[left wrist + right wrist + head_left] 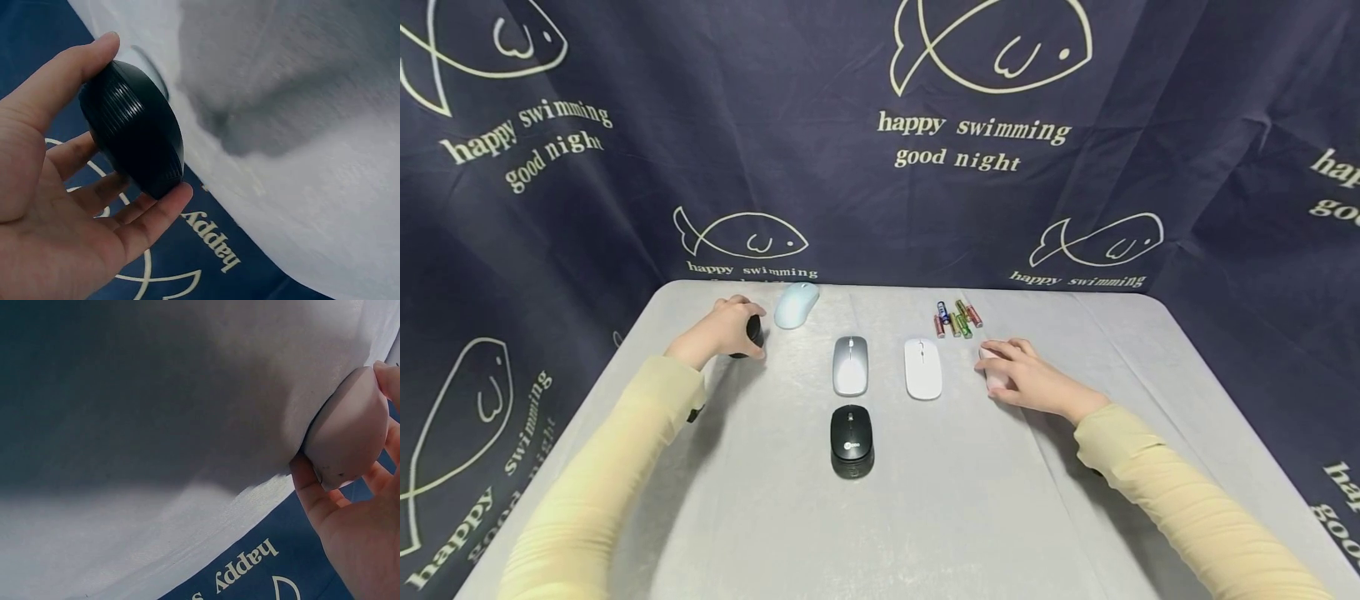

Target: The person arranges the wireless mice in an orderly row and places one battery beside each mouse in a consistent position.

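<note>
My left hand [724, 327] grips a black computer mouse [134, 128] at the table's left side. In the left wrist view the thumb presses one end and fingertips the other, and the mouse's ribbed side shows. At the right, my right hand [1030, 379] holds a pale pink mouse [350, 428] by its sides. In the right wrist view this mouse sits low against the table cloth. Fingers cover much of both mice in the head view.
Between the hands lie a silver mouse [850, 367], a white mouse [922, 369] and, nearer, another black mouse [852, 442]. A light blue mouse [797, 305] is at the back left. Several small batteries [957, 319] cluster at the back. A dark blue curtain [865, 183] hangs behind the table [880, 542].
</note>
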Motion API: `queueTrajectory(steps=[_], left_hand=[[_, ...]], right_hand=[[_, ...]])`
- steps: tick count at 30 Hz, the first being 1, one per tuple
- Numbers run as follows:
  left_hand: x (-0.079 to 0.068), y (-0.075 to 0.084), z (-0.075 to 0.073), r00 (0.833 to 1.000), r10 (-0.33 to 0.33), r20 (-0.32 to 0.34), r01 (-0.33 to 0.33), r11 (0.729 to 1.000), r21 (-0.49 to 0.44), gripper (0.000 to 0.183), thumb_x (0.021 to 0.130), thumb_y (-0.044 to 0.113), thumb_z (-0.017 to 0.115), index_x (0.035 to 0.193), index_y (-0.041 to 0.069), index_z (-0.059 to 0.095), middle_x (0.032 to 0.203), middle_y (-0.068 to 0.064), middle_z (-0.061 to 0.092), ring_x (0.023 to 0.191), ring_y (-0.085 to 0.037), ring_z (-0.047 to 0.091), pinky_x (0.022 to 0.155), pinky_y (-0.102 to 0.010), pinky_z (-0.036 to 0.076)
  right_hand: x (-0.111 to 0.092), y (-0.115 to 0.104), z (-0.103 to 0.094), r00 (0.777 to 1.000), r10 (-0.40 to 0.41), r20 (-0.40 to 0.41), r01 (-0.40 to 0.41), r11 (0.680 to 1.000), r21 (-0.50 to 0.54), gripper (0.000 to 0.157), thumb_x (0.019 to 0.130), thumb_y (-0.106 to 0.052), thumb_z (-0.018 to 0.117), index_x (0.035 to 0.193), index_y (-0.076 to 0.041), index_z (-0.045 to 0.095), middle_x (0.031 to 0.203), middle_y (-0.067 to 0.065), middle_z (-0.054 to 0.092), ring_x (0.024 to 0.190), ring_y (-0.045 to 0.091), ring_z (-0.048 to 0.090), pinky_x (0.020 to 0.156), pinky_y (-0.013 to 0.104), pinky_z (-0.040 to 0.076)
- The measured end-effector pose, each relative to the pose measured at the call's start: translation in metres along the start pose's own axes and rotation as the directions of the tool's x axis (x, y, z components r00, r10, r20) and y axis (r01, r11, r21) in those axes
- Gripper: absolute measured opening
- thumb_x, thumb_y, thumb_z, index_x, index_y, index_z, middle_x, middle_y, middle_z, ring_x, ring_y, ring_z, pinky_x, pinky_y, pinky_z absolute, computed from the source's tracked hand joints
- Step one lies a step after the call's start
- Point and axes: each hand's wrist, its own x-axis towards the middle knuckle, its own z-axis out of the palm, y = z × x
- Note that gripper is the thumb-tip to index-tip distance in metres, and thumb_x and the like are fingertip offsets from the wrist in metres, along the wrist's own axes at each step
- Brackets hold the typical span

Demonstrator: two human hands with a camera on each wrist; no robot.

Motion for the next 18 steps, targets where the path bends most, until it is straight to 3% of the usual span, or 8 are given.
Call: queueTrajectory(steps=[18], left_hand=[[-0.02,0.046,-0.019,0.987,0.128,-0.098,-0.126,0.992,0.027,0.075,0.062,0.023,0.086,0.127,-0.001,0.056,0.13,-0.028,0.047,0.115,-0.048,0.04,0.096,-0.054,0.04]], right_hand=[[0.0,0.002,0.001,1.0,0.005,0.006,-0.006,1.0,0.009,0.04,0.076,-0.017,0.076,0.113,-0.007,0.065,0.131,0.027,0.05,0.113,0.048,0.042,0.095,0.057,0.035]])
